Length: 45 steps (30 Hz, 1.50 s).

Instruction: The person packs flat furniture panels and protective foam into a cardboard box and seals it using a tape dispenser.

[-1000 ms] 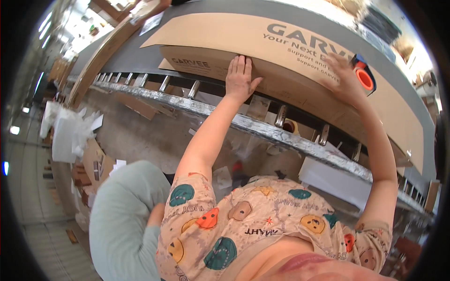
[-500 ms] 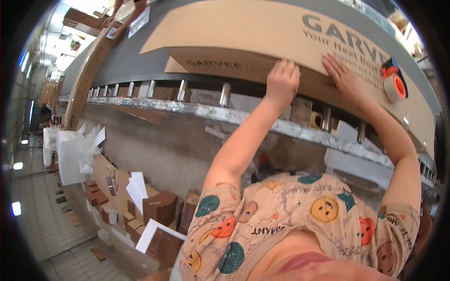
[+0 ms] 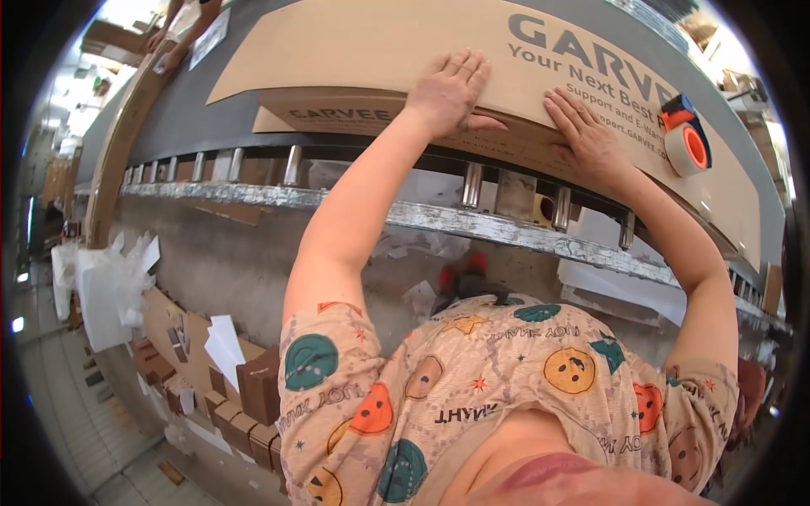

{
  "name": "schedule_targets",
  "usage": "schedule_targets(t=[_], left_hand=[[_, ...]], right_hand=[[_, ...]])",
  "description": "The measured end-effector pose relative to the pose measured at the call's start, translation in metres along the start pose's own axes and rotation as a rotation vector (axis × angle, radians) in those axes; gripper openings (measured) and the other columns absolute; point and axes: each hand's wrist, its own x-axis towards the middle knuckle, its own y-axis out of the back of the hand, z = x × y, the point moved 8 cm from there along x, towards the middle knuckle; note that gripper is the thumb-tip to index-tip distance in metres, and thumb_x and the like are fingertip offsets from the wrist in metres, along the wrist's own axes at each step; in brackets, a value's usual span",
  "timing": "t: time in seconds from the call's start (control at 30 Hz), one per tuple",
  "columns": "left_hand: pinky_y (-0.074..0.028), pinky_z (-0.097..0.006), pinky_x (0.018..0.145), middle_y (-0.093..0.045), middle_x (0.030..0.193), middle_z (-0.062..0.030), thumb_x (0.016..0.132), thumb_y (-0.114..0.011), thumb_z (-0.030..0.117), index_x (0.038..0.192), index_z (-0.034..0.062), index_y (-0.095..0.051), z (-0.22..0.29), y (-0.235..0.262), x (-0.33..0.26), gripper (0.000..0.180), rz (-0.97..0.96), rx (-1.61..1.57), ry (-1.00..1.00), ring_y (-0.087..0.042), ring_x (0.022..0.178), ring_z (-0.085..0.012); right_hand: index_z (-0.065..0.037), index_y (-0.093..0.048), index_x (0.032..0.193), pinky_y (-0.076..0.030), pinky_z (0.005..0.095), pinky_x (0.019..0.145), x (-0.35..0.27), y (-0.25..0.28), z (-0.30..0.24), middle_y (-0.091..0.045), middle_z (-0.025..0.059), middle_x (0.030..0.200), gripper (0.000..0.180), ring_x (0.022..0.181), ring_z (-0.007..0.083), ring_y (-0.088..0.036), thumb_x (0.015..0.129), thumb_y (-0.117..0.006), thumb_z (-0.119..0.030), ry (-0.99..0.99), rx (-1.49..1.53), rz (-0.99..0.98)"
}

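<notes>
A long brown cardboard box (image 3: 354,42) with large dark print lies across the dark conveyor. My left hand (image 3: 447,91) rests on its top flap near the close edge, fingers stretched out and thumb apart. Farther right, my right hand (image 3: 588,135) lies flat along the same edge, its fingers pointing away from me. Neither hand holds anything. A tape dispenser (image 3: 687,139) with an orange core and a dark blue and orange frame sits on the box, right of my right hand. The flap's left end stands out over the box's printed side (image 3: 337,116).
A metal rail (image 3: 405,215) with upright rollers (image 3: 472,185) runs along the conveyor's near side. At the far left, another person's hands (image 3: 169,55) touch a long narrow carton (image 3: 126,143). Clear plastic wrap (image 3: 110,287) and cardboard pieces (image 3: 236,422) lie at the lower left.
My left hand has gone from a curled grip at the box's edge to lying spread on the top flap, farther left. My right hand stays by the edge.
</notes>
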Motion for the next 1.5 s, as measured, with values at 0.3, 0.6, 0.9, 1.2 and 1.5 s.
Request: schedule_targets(t=[0.3,0.6,0.9,1.2,1.5], left_hand=[[-0.029,-0.041,0.108,-0.047,0.134,-0.0187,0.077,-0.047,0.071,0.130,0.0014,-0.046,0.000,-0.003,-0.005,0.088,-0.080,0.010,0.005,-0.041,0.127,-0.0324],[-0.035,-0.043,0.103,-0.054,0.126,-0.0181,0.075,-0.051,0.068,0.121,0.0068,-0.056,-0.015,0.009,-0.019,0.077,0.100,-0.075,0.010,-0.048,0.120,-0.0332],[-0.033,-0.046,0.103,-0.049,0.127,-0.0250,0.087,-0.051,0.044,0.123,-0.0022,-0.049,-0.055,0.003,-0.040,0.059,0.287,-1.462,0.329,-0.049,0.117,-0.0389],[-0.041,-0.040,0.080,-0.055,0.091,-0.0086,0.070,-0.058,0.027,0.089,0.0088,-0.055,-0.032,-0.024,-0.027,0.026,0.142,-0.473,-0.144,-0.051,0.094,-0.0227],[-0.042,-0.042,0.096,-0.058,0.119,-0.0182,0.088,-0.057,0.043,0.120,0.0069,-0.058,-0.024,0.010,-0.039,0.049,0.203,-0.185,-0.231,-0.055,0.111,-0.0338]], right_hand=[[-0.003,-0.041,0.135,-0.025,0.0384,0.110,0.027,0.060,0.047,-0.033,0.0150,0.145,0.043,0.135,0.0305,-0.028,0.095,-0.042,-0.018,-0.081,0.229,0.461],[-0.006,-0.034,0.140,-0.022,0.0407,0.111,0.088,0.003,0.034,-0.027,0.0160,0.147,0.047,0.137,0.0334,-0.023,0.097,-0.040,-0.023,-0.177,0.052,0.168],[-0.002,-0.038,0.137,-0.029,0.0404,0.107,0.376,-0.014,-0.194,-0.037,0.0199,0.141,0.054,0.133,0.0330,-0.031,0.095,-0.042,-0.036,0.101,0.057,-0.066],[-0.003,-0.035,0.139,-0.014,0.0405,0.114,0.386,-0.063,-0.213,-0.029,0.0172,0.147,0.071,0.140,0.0308,-0.018,0.091,-0.040,-0.055,0.163,0.279,-0.032],[-0.016,-0.042,0.136,-0.021,0.0403,0.112,0.076,-0.009,0.013,-0.033,0.0131,0.144,0.045,0.136,0.0306,-0.024,0.095,-0.041,-0.035,-0.699,-0.611,-0.087]])
